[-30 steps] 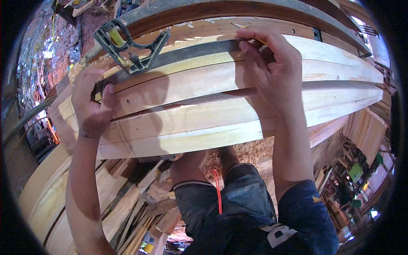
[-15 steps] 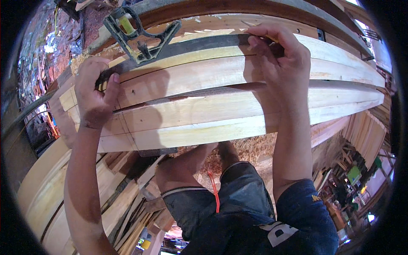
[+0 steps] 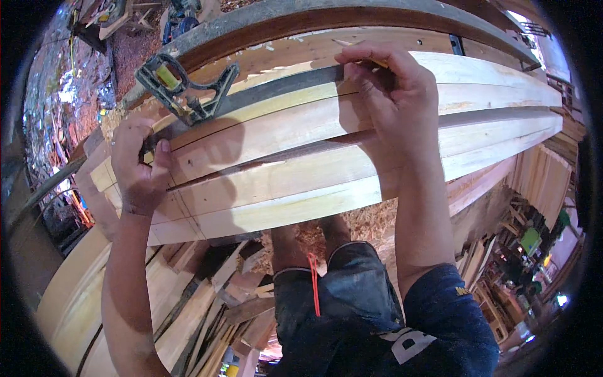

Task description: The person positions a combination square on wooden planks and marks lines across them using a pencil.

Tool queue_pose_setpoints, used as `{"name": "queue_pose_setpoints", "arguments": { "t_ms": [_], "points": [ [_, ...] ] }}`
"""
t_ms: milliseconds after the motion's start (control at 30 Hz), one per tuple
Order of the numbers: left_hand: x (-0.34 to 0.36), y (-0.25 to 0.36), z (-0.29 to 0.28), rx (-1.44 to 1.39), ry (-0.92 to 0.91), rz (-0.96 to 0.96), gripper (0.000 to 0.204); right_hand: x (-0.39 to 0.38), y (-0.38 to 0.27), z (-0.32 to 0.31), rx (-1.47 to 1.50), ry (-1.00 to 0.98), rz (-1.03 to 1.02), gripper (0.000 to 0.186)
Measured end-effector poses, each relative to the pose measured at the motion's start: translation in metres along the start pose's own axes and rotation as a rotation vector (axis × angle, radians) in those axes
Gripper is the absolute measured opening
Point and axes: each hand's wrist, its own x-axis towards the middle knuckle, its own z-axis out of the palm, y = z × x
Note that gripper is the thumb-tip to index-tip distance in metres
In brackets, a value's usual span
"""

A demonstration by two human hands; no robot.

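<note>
**Head view: Both hands on a square laid along pale boards**

A combination square (image 3: 202,112) lies on the far pale board (image 3: 282,129), its dark blade (image 3: 286,87) running lengthwise and its angled head rising near the left end. I grip that left end with my left hand (image 3: 141,166), thumb on the near side and fingers curled over the far side. My right hand (image 3: 396,85) is closed at the blade's other end, a pencil (image 3: 343,43) held among the fingers with its tip pointing left; whether my fingertips pinch the blade or only rest on it, I cannot tell. A thin dark line runs beside the blade. Across a dark gap lies the near board (image 3: 282,195), crossed by two drawn lines toward its left end. Below are my dark shorts (image 3: 342,283) with their orange-red cord (image 3: 315,289), wood shavings (image 3: 377,229) behind my legs, and stacked lengths of timber (image 3: 182,320) at lower left. A grey beam (image 3: 326,7) spans the top.
</note>
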Motion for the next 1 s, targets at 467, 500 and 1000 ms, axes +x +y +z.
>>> {"name": "queue_pose_setpoints", "arguments": {
  "t_ms": [467,500,1000],
  "points": [
    [0.003,0.004,-0.002,0.007,0.047,0.074,0.023,0.001,0.011,-0.002,-0.111,-0.019,-0.066,0.014],
    [0.003,0.004,-0.002,0.004,0.045,0.074,0.023,0.005,0.014,-0.007,-0.183,-0.028,-0.145,0.014],
    [-0.003,0.007,0.000,0.231,0.316,0.113,0.032,0.013,-0.019,0.035,-0.127,-0.206,0.054,0.013]
  ]
}}
